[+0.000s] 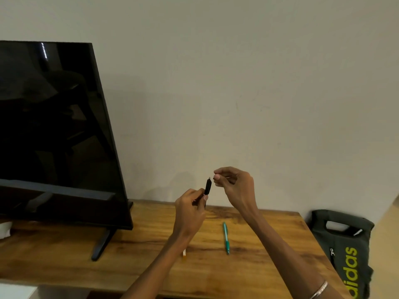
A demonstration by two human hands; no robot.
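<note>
My left hand (190, 209) grips a black pen (207, 187) and holds it upright above the wooden table (151, 255). The pen's top end points up with a small light tip showing. My right hand (234, 184) is raised just right of that tip, thumb and fingers pinching a small thin part that is too small to name. A narrow gap separates the pinched part from the pen. On the table below lies a teal pen (226, 238). A small orange and white piece (184, 255) peeks out beside my left forearm.
A large dark monitor (54, 126) on a black foot (101, 244) fills the left side of the table. A dark bag (345, 251) with yellow lettering leans off the table's right end. A plain wall stands close behind. A white object (5, 229) sits at far left.
</note>
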